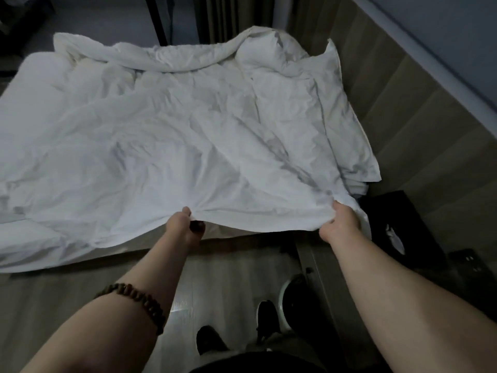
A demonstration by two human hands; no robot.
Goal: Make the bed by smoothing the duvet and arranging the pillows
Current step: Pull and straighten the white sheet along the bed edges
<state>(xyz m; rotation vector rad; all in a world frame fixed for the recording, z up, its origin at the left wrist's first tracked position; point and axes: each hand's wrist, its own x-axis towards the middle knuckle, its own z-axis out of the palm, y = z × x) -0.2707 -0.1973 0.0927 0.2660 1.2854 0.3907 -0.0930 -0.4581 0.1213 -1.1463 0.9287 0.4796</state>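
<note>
A crumpled white duvet [161,135] covers the bed, bunched into a thick roll along its far edge. My left hand [183,227] grips the duvet's near edge from below, lifting it off the mattress. My right hand [340,223] pinches the same edge near its right corner. A white pillow [347,125] lies flat along the right side by the wooden headboard wall, partly under the duvet. A second pillow-like bulge [263,52] sits at the far right corner.
A black bedside table [403,219] with a tissue box stands to the right of my right hand. The wood-panelled wall [419,125] runs along the right. My feet in dark shoes [266,319] stand on the grey floor next to a round bin [293,300].
</note>
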